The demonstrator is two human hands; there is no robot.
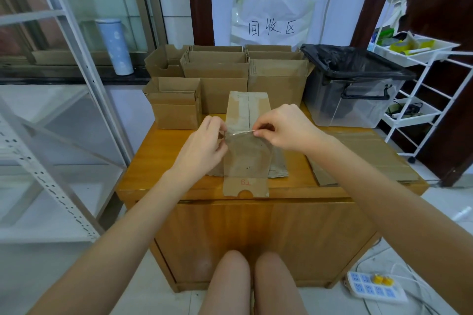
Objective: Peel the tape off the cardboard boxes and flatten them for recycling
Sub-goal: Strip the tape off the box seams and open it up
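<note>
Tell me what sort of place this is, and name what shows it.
Probably a home or small-office recycling corner. A paper sign on the wall reads "recycling area" in Chinese, empty cardboard boxes are stacked on a wooden table, and a clear bin with a black bag stands beside them.

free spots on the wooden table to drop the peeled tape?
Bare wood on the table's left front, between the left hand and the edge, and a strip between the worked box and flattened cardboard. Back row crowded: open boxes, bin.
</note>
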